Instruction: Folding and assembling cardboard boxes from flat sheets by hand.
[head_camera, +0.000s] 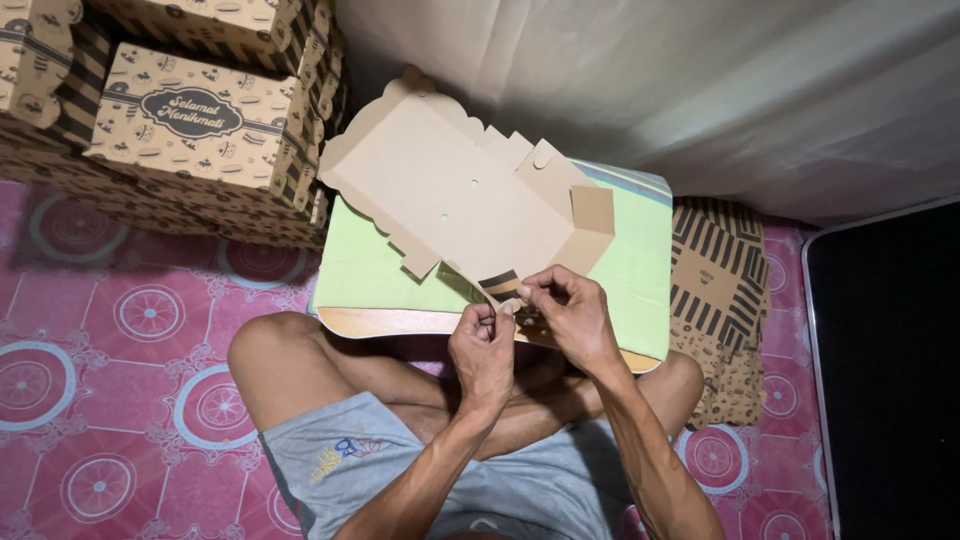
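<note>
A pink floor mat patterned with round wheel motifs (120, 350) covers the ground where a person sits cross-legged in grey shorts, and a white cloth (700, 90) hangs along the far side. To the upper left stands a stack of assembled brown printed cardboard boxes (190, 120), kept clear of the working spot, while a pile of flat striped brown box blanks (715, 290) lies on the mat to the right, within easy reach. Over the knees rests a small green-topped lap tabletop with a wooden edge (370, 275), giving a firm surface at a comfortable height. On it lies an unfolded plain brown cardboard box blank with scalloped flaps (450, 200), its far end partly overhanging the tabletop, its near corner drawn to the body so both hands can work it. The left hand (484, 345) pinches the near corner from below, steadying it; the right hand (570, 310) is closed on the small dark-striped flap (500, 283) there, thumb and fingers pressed together on the card.
</note>
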